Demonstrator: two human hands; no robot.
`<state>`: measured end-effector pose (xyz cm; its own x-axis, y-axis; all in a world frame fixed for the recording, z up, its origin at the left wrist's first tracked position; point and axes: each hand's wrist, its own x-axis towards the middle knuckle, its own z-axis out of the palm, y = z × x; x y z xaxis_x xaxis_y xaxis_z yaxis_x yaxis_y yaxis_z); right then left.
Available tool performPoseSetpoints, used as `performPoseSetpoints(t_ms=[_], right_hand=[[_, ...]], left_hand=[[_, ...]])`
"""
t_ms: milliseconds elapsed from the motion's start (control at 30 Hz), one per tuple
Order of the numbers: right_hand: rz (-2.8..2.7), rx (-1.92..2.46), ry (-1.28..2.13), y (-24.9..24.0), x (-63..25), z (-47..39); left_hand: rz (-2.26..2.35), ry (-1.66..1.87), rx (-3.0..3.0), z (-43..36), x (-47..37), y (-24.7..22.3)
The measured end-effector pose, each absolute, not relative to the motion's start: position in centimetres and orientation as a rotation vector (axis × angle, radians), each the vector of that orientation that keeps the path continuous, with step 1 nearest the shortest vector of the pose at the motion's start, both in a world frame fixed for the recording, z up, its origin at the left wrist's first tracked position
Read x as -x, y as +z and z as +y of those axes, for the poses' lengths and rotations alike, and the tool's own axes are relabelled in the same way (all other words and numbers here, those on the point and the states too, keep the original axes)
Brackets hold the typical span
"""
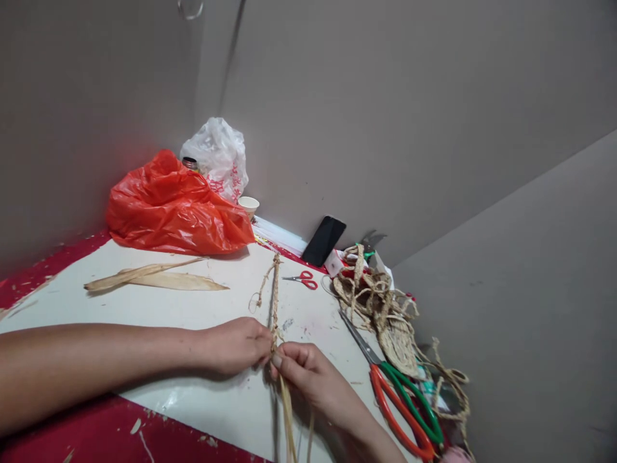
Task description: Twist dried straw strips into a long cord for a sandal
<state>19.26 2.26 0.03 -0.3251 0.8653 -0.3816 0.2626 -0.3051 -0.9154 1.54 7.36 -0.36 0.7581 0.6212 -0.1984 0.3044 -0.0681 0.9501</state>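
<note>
A thin braid of straw-coloured plant fibre (276,292) runs up the white board from between my hands. My left hand (241,346) comes in from the left, its fingers closed on the braid. Opposite it, my right hand (308,376) pinches the same braid between thumb and fingers, just below the left fingertips. Loose fibre strands (288,418) hang down from the pinch toward the bottom of the view. A short side piece (263,286) with a thin loop lies beside the braid's upper end. My fingers hide the spot where braid and strands meet.
Dry husk strips (168,278) lie on the white board (159,315). Small red scissors (307,280), large red-and-green-handled scissors (400,386), a black phone (324,240) and coiled braided cord (390,315) are at right. A red plastic bag (173,209), clear bag (219,151) and paper cup (249,205) stand behind.
</note>
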Motion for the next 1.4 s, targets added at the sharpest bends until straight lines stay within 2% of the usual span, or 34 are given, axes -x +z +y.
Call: performPoseSetpoints(t_ms=[333, 600, 733, 1067, 1200, 1400], right_hand=[[-1.822, 1.501, 1.369, 1.1, -19.0, 1.7], [-1.964, 1.494, 1.407, 2.6, -20.0, 1.9], [-2.036, 1.588, 1.282, 2.7, -20.7, 2.1], [-1.726, 1.667, 1.368, 1.4, -17.6, 0.9], [-1.804, 1.801, 1.091, 1.3, -16.0, 0.0], [-2.196, 2.156, 0.312, 0.9, -14.5, -1.5]], left_hand=[[0.736, 0.214, -1.216, 7.2, -2.0, -0.6], [0.745, 0.302, -1.347, 7.2, -2.1, -1.2], [0.781, 0.281, -1.472, 7.2, -2.1, -1.2], [0.758, 0.362, -1.515, 6.7, -2.2, -1.7], [0.713, 0.410, -1.326, 6.4, -2.3, -1.9], [0.778, 0.414, -1.271, 6.0, -2.0, -1.9]])
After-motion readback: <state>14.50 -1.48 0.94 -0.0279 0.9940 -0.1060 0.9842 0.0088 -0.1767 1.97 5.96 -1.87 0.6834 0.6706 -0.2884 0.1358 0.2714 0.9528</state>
